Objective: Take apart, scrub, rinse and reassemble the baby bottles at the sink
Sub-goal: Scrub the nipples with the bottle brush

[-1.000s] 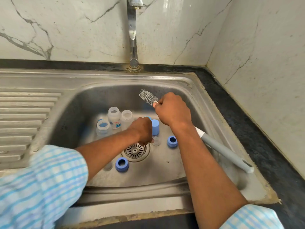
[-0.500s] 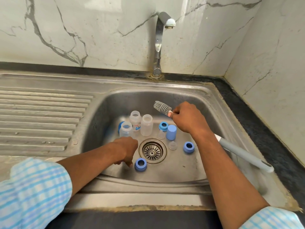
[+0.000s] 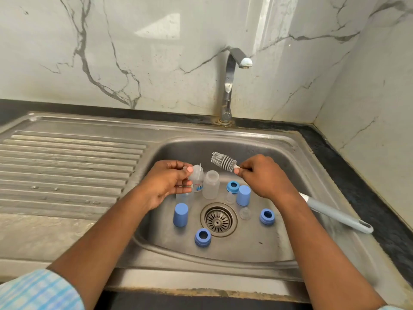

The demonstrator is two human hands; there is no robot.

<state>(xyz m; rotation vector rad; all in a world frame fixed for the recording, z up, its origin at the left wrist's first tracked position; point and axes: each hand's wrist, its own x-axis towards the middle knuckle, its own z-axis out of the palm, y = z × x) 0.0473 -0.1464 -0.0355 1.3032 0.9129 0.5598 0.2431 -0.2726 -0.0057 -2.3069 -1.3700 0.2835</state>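
Note:
My left hand (image 3: 166, 183) pinches a clear silicone nipple (image 3: 196, 171) above the sink basin. My right hand (image 3: 263, 177) grips a grey bottle brush (image 3: 223, 161) just behind its bristled head; the long handle (image 3: 335, 214) runs back under my forearm. On the basin floor stand clear bottles (image 3: 210, 184), two blue caps (image 3: 180, 214) (image 3: 243, 195), three blue collar rings (image 3: 202, 237) (image 3: 267, 216) (image 3: 232, 186) and two clear nipples (image 3: 245, 212) (image 3: 229, 197). My left hand partly hides two of the bottles.
The parts stand around the drain strainer (image 3: 218, 219) of the steel sink (image 3: 257, 144). The tap (image 3: 230, 86) stands behind the basin, with no water running. A ribbed drainboard (image 3: 67, 166) lies to the left, dark counter (image 3: 357, 175) and marble wall to the right.
My left hand has risen from the basin floor holding a clear nipple, up near the brush head. A blue cap now shows at the lower left. The camera has tilted up.

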